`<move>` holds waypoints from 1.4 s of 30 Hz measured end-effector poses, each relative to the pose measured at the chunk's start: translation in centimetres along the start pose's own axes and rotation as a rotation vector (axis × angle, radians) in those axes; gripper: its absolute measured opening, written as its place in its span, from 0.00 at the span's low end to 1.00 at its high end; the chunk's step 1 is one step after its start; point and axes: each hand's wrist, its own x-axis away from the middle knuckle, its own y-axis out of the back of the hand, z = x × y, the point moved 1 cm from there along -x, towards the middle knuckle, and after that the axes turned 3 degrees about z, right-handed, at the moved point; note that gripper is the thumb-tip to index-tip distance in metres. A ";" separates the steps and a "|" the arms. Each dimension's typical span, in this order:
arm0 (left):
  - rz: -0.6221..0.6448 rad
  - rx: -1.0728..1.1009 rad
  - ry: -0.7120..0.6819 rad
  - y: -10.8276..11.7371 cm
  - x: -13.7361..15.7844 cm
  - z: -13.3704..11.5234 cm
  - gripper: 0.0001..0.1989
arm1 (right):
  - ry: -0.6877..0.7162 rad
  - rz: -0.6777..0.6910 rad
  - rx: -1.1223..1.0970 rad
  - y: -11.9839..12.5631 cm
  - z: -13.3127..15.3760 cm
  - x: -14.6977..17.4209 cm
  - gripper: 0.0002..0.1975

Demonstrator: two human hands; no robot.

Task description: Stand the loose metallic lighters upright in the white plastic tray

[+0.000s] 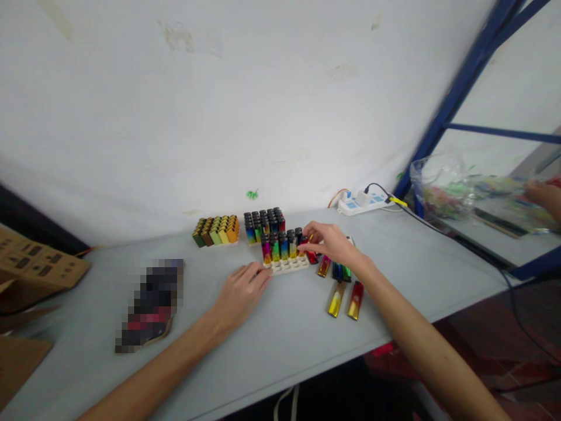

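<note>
My left hand (244,290) rests on the table with its fingers bent together, gripping the front left corner of a white holed tray (289,267). Upright lighters (284,248) in bright colours fill the tray's back rows, while several front holes show bare. Over the tray's right end, my right hand (329,240) pinches a red lighter (303,244), partly hidden by the fingers. Loose lighters lie under and beside the right wrist, among them a red-and-gold lighter (356,300) and a yellow lighter (336,299).
Behind stand a filled block of dark-topped lighters (264,225) and a block of green-to-orange lighters (217,230). A blurred-out phone-like object (151,307) lies left, near a cardboard box (44,263). A power strip (363,202) sits by the wall. Another person's hand (546,196) shows far right.
</note>
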 end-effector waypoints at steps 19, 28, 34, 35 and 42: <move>-0.020 -0.024 -0.004 0.0 0.1 0.0 0.12 | -0.316 0.124 0.547 -0.7 -3.2 0.5 0.23; -0.039 0.003 0.022 0.3 -0.3 0.0 0.12 | -0.290 0.146 0.493 -0.7 -3.1 -0.4 0.19; -0.049 -0.005 0.030 0.4 -0.3 0.2 0.13 | -0.250 -0.025 0.447 -0.5 -2.6 -0.5 0.13; -0.054 -0.006 0.031 0.3 -0.3 0.2 0.13 | -0.244 -0.076 0.434 -0.4 -2.6 -0.5 0.13; -0.070 -0.012 0.043 0.0 -0.1 0.4 0.12 | -0.140 -0.256 0.366 0.2 -2.8 -0.4 0.14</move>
